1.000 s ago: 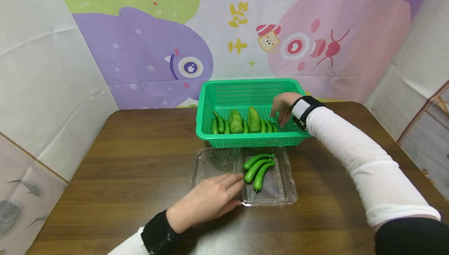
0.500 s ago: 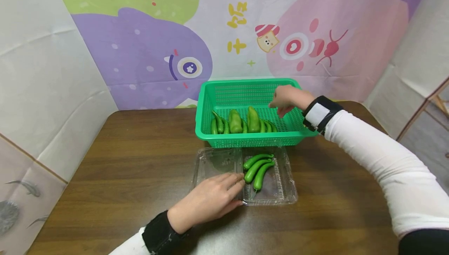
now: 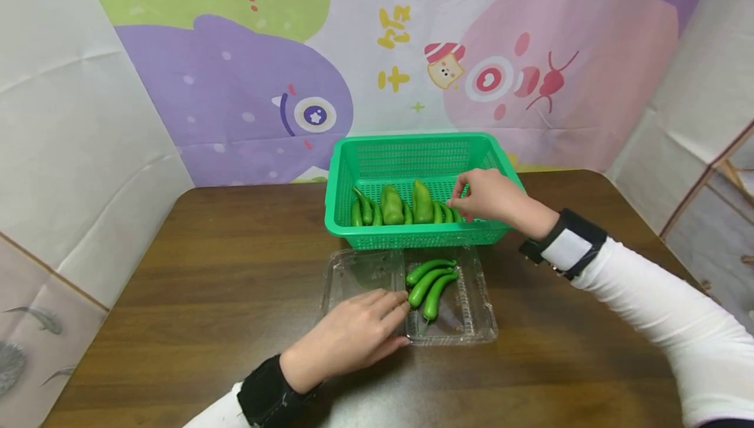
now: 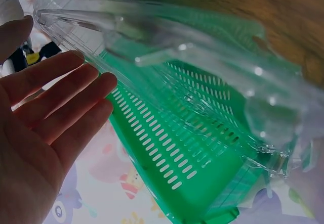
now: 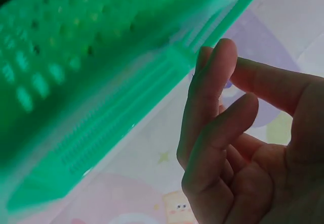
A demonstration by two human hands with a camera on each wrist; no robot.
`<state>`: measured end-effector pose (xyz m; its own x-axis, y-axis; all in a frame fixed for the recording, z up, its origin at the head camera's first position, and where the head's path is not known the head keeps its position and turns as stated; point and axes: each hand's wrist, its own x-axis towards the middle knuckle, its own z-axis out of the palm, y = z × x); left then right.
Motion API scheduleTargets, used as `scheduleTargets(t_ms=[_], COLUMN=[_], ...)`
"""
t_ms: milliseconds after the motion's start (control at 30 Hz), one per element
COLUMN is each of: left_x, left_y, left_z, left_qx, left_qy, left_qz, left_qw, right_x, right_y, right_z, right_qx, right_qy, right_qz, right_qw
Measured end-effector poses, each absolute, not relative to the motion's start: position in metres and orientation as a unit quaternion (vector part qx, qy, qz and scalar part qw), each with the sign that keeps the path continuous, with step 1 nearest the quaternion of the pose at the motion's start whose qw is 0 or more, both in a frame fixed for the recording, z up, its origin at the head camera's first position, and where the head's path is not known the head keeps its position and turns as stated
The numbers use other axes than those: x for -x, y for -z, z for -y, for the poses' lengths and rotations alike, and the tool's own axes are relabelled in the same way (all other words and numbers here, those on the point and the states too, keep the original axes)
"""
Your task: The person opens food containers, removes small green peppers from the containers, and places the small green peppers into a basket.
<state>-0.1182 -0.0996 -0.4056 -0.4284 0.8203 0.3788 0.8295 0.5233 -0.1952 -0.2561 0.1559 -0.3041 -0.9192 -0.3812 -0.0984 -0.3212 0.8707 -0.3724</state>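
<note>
My left hand (image 3: 356, 330) rests over the hinge side of a clear plastic clamshell box (image 3: 471, 323), its fingers fairly straight in the left wrist view. Three slim green chili peppers (image 3: 434, 294) lie side by side in the box's right half. Behind it, a green plastic basket (image 3: 412, 235) holds a row of green peppers (image 3: 391, 205), two of them fatter. My right hand (image 3: 491, 199) is over the basket's right part, just by the small peppers at the row's end. In the right wrist view its fingers (image 5: 202, 118) are curled, thumb and fingertips together, with nothing visible between them.
Brown wooden table (image 3: 224, 284) lies under the box and basket. A printed cartoon cloth (image 3: 247, 88) hangs close behind the basket. White cloth (image 3: 88, 120) walls off the left side. The box's lid half lies opened out to the left.
My right hand first lifted and drew back over the basket, then came down forward by the small peppers, its fingers drawing together. The left hand, box and peppers have stayed put.
</note>
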Motion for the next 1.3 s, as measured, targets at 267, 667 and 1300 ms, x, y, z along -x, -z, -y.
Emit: scheduleTargets(t_ms=[267, 667, 1300], left_x=[0.120, 0.124, 0.131], left_y=[0.405, 0.399, 0.388], left_z=[0.098, 0.099, 0.094], left_qx=[0.484, 0.473, 0.482], left_qy=[0.012, -0.002, -0.026], left_qz=[0.846, 0.853, 0.860], left_qw=[0.223, 0.218, 0.168], right_x=[0.226, 0.203, 0.202], right_y=[0.316, 0.339, 0.371], right_z=[-0.153, -0.146, -0.134], right_qx=[0.197, 0.225, 0.211], right_qy=[0.196, 0.190, 0.115], right_qz=[-0.957, -0.946, -0.953], right_qw=[0.084, 0.136, 0.184])
